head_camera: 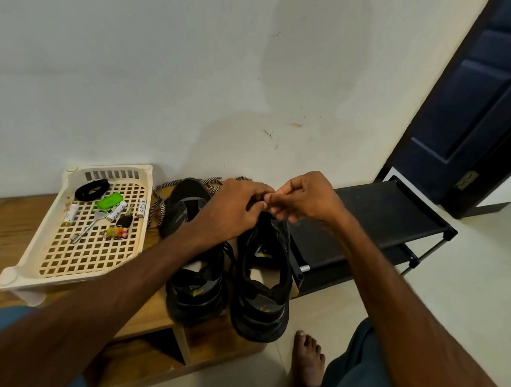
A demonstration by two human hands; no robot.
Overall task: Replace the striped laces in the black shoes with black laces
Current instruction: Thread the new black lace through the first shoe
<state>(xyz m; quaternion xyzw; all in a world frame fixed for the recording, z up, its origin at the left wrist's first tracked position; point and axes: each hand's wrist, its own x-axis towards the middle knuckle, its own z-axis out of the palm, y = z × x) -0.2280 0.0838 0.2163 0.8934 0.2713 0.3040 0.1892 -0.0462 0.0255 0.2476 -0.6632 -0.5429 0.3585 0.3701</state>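
Observation:
Two black shoes stand side by side on a low wooden bench [10,225], heels toward me: the left shoe [194,267] and the right shoe [262,285]. Loose striped laces [159,200] lie behind and beside the left shoe. A coiled black lace [91,189] sits in the cream basket [66,272]. My left hand [232,210] and my right hand [304,199] meet above the front of the right shoe, fingers curled and pinching something thin and dark between their tips; it looks like a black lace, mostly hidden. A black lace [230,257] trails between the shoes.
The basket also holds batteries [117,211], a green item [109,201], a key [88,227] and small trinkets. A black shoe rack [374,223] stands right of the bench. A dark door [475,101] is at the far right. My bare foot [307,361] rests on the tiled floor.

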